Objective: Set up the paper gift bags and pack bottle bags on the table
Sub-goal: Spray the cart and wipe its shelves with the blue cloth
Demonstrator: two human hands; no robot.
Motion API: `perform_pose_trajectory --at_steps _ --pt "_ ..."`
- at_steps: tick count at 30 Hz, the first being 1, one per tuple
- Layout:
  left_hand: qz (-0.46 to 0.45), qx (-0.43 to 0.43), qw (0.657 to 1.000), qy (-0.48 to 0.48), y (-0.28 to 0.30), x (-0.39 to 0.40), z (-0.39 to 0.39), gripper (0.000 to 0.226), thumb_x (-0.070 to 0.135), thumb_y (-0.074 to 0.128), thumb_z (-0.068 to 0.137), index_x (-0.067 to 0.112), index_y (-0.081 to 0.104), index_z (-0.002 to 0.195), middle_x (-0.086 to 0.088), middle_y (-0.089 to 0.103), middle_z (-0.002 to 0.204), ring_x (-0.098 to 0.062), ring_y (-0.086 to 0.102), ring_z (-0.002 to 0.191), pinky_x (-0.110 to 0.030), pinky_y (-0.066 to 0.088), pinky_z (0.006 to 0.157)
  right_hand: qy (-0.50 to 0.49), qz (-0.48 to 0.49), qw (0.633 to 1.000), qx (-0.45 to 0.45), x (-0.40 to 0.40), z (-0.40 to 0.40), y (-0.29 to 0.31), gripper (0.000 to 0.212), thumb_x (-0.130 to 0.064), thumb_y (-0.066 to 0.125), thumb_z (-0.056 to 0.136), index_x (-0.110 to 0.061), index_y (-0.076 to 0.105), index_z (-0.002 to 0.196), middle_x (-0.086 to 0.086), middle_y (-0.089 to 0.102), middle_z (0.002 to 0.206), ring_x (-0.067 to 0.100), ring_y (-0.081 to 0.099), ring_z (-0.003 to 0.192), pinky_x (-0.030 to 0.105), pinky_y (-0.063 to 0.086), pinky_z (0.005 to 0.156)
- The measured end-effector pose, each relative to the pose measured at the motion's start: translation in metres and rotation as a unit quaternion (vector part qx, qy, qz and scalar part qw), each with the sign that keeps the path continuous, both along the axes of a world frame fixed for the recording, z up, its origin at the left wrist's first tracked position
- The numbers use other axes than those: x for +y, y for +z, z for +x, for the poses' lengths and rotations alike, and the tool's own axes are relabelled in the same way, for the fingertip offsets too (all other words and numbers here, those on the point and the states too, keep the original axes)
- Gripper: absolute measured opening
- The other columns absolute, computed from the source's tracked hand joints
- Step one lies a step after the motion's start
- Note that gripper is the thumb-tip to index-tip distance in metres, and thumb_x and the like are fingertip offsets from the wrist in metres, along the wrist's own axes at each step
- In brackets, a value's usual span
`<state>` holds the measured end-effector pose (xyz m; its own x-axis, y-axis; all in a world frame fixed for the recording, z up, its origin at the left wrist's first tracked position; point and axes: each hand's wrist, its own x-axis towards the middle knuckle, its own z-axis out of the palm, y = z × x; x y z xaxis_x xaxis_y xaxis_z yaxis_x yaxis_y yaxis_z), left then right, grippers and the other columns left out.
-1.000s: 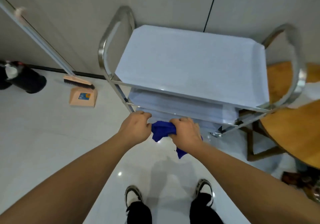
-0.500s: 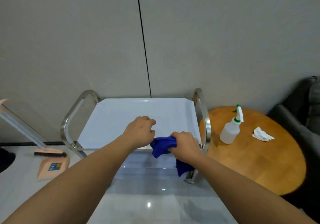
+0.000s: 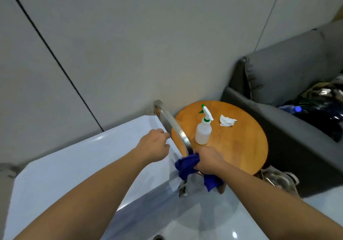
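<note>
Head view, item one: our right hand (image 3: 209, 159) grips a bunched blue cloth (image 3: 187, 164) at the near right corner of the cart top (image 3: 78, 167), beside its steel handle (image 3: 172, 126), likely to carry it to the round wooden table (image 3: 239, 143), where a spray bottle (image 3: 203, 130) and crumpled tissue (image 3: 226, 120) sit toward the far edge; our left hand (image 3: 155, 146), fingers loosely curled, holds nothing over the cart's right edge. No gift bags or bottle bags show. Half a second earlier both hands met at the cloth over the cart's near edge; now the left has let go and our view has turned rightward, revealing a grey sofa (image 3: 289, 84).

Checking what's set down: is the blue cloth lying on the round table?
No, the right hand grips the blue cloth beside the cart rail.
</note>
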<state>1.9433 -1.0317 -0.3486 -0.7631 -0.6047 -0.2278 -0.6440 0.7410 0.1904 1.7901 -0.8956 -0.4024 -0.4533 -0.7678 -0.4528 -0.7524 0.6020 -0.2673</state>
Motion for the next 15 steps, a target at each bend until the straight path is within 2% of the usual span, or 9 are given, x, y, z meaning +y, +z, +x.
perform_pose_trajectory --at_steps 7,11,15 --pt "-0.008 -0.011 0.975 -0.22 -0.008 0.011 -0.099 0.039 0.03 0.052 0.099 0.02 0.058 0.136 -0.006 0.057 0.134 -0.025 0.054 0.12 -0.038 0.047 0.097 -0.178 -0.035 0.983 -0.005 0.06 -0.013 0.004 0.027 -0.034 0.07 0.082 -0.029 0.06 0.107 -0.003 0.06 0.101 0.02 0.053 0.099 0.046 0.05 0.09" --pt "0.005 0.006 0.94 -0.34 -0.012 0.064 -0.153 0.044 0.034 0.051 0.1 0.021 0.054 0.141 -0.004 0.055 0.136 -0.024 0.051 0.124 -0.039 0.048 0.1 -0.293 -0.043 0.955 0.008 0.122 -0.02 0.01 0.031 -0.032 0.072 0.082 -0.03 0.057 0.109 -0.004 0.061 0.101 0.018 0.056 0.099 0.042 0.05 0.089" --pt "0.034 0.013 0.912 -0.409 -0.016 0.111 -0.179 0.043 0.032 0.054 0.101 0.023 0.052 0.143 -0.002 0.052 0.137 -0.021 0.049 0.125 -0.037 0.048 0.1 -0.395 -0.034 0.918 0.026 0.171 -0.028 0.016 0.025 -0.03 0.07 0.086 -0.03 0.055 0.106 -0.005 0.063 0.096 0.016 0.059 0.092 0.041 0.051 0.09"
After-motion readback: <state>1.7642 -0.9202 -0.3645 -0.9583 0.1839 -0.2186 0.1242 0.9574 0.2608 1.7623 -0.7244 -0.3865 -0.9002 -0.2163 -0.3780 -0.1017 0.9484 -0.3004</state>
